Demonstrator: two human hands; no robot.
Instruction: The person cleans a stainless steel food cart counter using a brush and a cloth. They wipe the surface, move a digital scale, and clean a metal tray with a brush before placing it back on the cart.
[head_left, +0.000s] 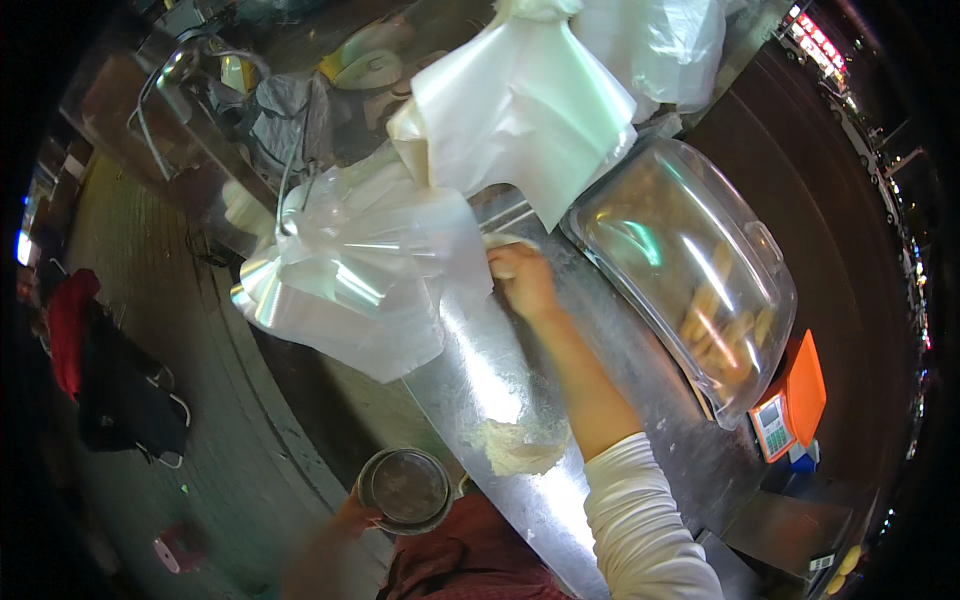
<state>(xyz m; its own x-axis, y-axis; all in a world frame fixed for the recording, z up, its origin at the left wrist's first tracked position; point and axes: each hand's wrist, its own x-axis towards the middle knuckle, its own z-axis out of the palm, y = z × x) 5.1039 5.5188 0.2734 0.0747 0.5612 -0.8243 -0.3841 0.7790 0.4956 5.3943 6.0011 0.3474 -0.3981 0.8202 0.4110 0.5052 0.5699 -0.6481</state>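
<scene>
My left hand grips the side of a round metal-rimmed vessel low in front of me, beside the counter. The inside of the vessel looks dark. Across the metal counter reaches my right arm, in a pushed-up white sleeve. The fingers of my right hand are curled around a small pale thing that I cannot identify. Just beyond them curves a pale rim, partly hidden. A patch of whitish flour-like powder lies on the counter nearer to me.
Clear plastic bags hang left of my right hand, and white bags hang beyond it. A transparent-lidded case with fried-looking dough sticks stands on the right. Farther right is an orange scale. A wire hook juts out at upper left.
</scene>
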